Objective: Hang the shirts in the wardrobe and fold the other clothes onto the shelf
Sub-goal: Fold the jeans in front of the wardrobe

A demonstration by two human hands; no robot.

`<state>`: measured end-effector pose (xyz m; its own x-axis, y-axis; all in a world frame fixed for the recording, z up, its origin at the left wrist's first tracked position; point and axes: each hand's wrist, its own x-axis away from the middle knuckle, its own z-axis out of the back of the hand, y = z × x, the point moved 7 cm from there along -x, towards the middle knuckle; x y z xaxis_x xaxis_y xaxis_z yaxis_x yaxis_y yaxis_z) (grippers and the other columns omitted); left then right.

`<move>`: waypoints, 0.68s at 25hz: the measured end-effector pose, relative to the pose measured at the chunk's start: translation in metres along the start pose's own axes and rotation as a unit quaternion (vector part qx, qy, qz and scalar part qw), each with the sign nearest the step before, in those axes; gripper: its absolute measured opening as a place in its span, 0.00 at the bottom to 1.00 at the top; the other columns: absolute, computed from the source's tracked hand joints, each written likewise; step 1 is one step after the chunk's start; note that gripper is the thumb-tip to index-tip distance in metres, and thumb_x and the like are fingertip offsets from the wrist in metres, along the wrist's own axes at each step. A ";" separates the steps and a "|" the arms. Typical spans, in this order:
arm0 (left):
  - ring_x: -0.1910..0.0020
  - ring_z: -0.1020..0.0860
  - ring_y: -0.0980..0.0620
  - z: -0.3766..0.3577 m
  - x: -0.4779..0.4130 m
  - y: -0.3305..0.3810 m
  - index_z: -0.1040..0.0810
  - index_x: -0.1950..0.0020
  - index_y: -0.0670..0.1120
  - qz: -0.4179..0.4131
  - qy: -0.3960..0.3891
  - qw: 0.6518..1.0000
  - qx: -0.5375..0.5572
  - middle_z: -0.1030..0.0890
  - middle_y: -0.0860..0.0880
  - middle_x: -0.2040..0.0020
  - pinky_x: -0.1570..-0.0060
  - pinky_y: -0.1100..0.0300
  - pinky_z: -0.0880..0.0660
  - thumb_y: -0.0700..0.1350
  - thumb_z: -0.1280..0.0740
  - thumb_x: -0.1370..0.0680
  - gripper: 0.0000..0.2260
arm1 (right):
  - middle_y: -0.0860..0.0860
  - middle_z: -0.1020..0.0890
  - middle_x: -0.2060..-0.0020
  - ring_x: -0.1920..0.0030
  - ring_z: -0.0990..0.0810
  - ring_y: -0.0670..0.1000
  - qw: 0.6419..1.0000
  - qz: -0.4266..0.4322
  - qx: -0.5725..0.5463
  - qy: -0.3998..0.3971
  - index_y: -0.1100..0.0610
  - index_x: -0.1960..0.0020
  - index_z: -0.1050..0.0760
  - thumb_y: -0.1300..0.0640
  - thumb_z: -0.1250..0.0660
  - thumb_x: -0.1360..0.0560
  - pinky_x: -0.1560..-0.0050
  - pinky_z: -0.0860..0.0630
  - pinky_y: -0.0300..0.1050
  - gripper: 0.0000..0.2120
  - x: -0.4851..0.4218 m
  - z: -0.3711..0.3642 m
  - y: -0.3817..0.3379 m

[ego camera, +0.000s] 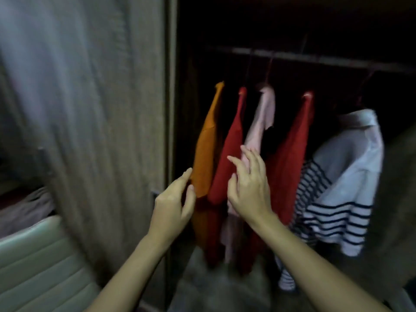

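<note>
Inside the dark wardrobe a rail (pixel 315 58) carries several hung garments: an orange shirt (pixel 206 143), a red shirt (pixel 229 158), a pale pink shirt (pixel 263 113), another red shirt (pixel 290 154) and a white top with navy stripes (pixel 342 190). My left hand (pixel 173 206) reaches toward the lower edge of the orange shirt, fingers loosely curled, holding nothing. My right hand (pixel 249 188) is spread open in front of the red and pink shirts, fingertips near the cloth. The picture is blurred.
The wardrobe's wooden door panel (pixel 101 109) fills the left side. A pale green ribbed cushion or chair back (pixel 42 262) sits at the lower left, with crumpled pinkish cloth (pixel 24 210) above it. The wardrobe floor (pixel 216 289) shows below the garments.
</note>
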<state>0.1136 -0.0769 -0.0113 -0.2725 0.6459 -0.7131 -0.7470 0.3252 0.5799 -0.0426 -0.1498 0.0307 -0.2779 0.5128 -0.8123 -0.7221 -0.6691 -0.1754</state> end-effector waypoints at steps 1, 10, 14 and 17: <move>0.42 0.23 0.54 0.023 0.021 -0.018 0.27 0.34 0.39 0.019 -0.004 1.000 -0.020 0.20 0.41 0.41 0.39 0.70 0.33 0.43 0.38 0.22 0.18 | 0.58 0.30 0.32 0.29 0.38 0.57 1.000 -0.001 -0.019 -0.024 0.57 0.38 0.26 0.63 0.39 0.30 0.28 0.44 0.45 0.20 0.020 -0.014 -0.028; 0.29 0.34 0.41 0.157 0.284 -0.211 0.34 0.29 0.38 0.272 -0.165 0.928 -0.196 0.32 0.39 0.29 0.33 0.48 0.34 0.55 0.51 0.25 0.31 | 0.60 0.27 0.34 0.32 0.30 0.60 0.929 0.036 -0.112 -0.351 0.60 0.35 0.27 0.50 0.45 0.25 0.35 0.30 0.56 0.23 0.267 -0.159 -0.224; 0.26 0.41 0.39 0.185 0.409 -0.284 0.39 0.27 0.36 0.405 -0.187 0.864 -0.233 0.39 0.37 0.26 0.30 0.45 0.37 0.49 0.43 0.22 0.26 | 0.59 0.35 0.28 0.28 0.36 0.58 0.858 0.062 -0.105 -0.500 0.60 0.28 0.36 0.37 0.57 0.22 0.30 0.37 0.54 0.34 0.380 -0.209 -0.249; 0.24 0.48 0.41 0.196 0.519 -0.326 0.47 0.24 0.39 0.505 -0.202 0.800 -0.253 0.48 0.40 0.23 0.28 0.47 0.42 0.47 0.40 0.20 0.28 | 0.59 0.39 0.26 0.26 0.40 0.59 0.808 0.098 -0.091 -0.574 0.59 0.26 0.40 0.34 0.66 0.25 0.29 0.46 0.54 0.40 0.444 -0.254 -0.261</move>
<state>0.3350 0.2879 -0.4933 -0.7510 0.6058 0.2629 -0.4469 -0.7593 0.4731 0.1836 0.1156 -0.4251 -0.8554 0.4784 0.1984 -0.5169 -0.8123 -0.2702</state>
